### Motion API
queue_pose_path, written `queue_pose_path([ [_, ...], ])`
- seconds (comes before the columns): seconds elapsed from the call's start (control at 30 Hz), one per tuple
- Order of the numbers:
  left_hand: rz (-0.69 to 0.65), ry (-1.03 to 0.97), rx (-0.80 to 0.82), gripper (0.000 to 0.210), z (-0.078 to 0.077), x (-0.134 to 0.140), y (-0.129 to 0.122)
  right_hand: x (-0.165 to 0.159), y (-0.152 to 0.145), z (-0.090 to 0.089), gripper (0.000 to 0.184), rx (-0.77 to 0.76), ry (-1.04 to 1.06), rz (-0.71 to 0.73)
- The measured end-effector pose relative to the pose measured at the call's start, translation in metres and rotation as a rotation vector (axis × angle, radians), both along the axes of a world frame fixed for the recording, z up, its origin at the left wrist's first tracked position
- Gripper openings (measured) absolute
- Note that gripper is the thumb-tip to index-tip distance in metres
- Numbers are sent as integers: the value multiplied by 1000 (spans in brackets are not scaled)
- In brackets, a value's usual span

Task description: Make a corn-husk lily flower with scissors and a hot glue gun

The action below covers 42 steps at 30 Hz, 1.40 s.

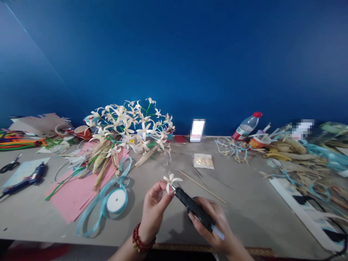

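Note:
Between the thumb and fingers of my left hand (154, 204) is a small white artificial flower (170, 180) with narrow curled petals. My right hand (213, 221) is wrapped round a black hot glue gun (194, 207), a pale glue stick jutting from its back end. The gun's metal nozzle meets the flower near its centre; whether glue is coming out cannot be seen. Just beyond my hands, a thin wooden stick (202, 186) lies on the grey table. Farther back on the left stands a big bunch of similar white flowers (133, 121) on green stems.
A blue ribbon roll (116, 201) and pink paper (65, 197) lie left. A second, blue glue gun (29, 177) and scissors (10, 165) are far left. On the right are a power strip (299, 214), dried husks (304, 163) and a leaning bottle (246, 127). A small packet (203, 161) lies mid-table.

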<state>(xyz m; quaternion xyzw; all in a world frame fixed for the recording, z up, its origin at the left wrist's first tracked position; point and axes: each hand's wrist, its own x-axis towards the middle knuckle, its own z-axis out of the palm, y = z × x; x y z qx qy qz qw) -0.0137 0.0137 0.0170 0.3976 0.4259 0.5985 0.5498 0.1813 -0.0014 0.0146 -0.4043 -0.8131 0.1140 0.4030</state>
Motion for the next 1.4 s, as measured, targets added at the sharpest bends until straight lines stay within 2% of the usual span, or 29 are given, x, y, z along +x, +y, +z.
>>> queue_pose_path([
  [0.13, -5, -14, -4, 24, -2, -1, -1, 1, -1, 6, 17, -28, -4, -26],
  [0.23, -7, -25, -2, 24, -4, -3, -3, 8, 2, 3, 16, -51, -39, -84],
  [0.4, 50, -85, -29, 21, -13, -17, -3, 50, 19, -29, 28, -23, -235, -235],
  [0.5, 76, -105, -82, 23, -19, -29, 2, 88, 35, -48, 30, -74, -485, -400],
  [0.6, 58, -138, -124, 26, -22, -39, 6, 117, 55, -57, 29, -106, -704, -522],
  [0.8, 162, -167, -121, 28, -21, -63, 6, 149, 86, -60, 27, -105, -760, -436],
  [0.93, 260, -166, -85, 25, -22, -85, 2, 160, 90, -47, 43, -108, -789, -354],
  [1.0, 301, -154, -70, 23, -22, -91, 2, 149, 90, -30, 40, -95, -745, -354],
  [1.1, 306, -149, -72, 23, -21, -87, 5, 102, 102, 1, 28, -94, -532, -290],
  [1.2, 228, -174, -92, 24, -21, -75, 6, 36, 134, 16, 25, -166, -450, -42],
  [1.27, 193, -176, -103, 25, -22, -68, 4, -6, 162, 12, 17, -211, -494, 78],
  [1.37, 206, -155, -116, 26, -26, -67, -5, -53, 197, -10, 3, -296, -566, 216],
  [1.4, 221, -146, -123, 26, -29, -70, -8, -64, 205, -17, 6, -325, -579, 248],
])
